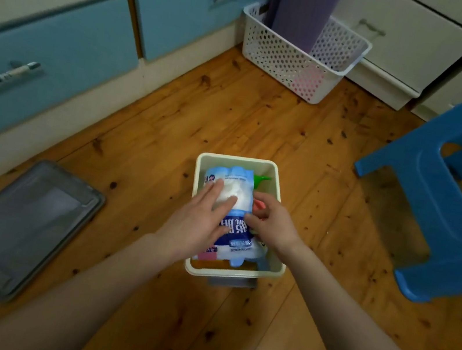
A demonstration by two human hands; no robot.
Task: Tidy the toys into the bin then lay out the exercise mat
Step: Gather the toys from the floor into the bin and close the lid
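Note:
A cream bin (266, 267) stands on the wooden floor in the middle of the view. A blue and white plastic packet (233, 236) lies across its top. My left hand (200, 221) presses flat on the packet with straight fingers. My right hand (270, 222) pinches the packet's right edge with curled fingers. Under the packet show a green toy (262, 179) at the far side, something red beside my right hand, and pink and orange things at the near end. A rolled purple exercise mat (300, 6) stands upright in a white perforated basket (278, 51) at the back.
A grey tray (15, 230) lies on the floor at the left. Blue drawers (62, 45) run along the left wall and white drawers (405, 42) stand behind the basket. A blue plastic stool (450, 193) stands at the right.

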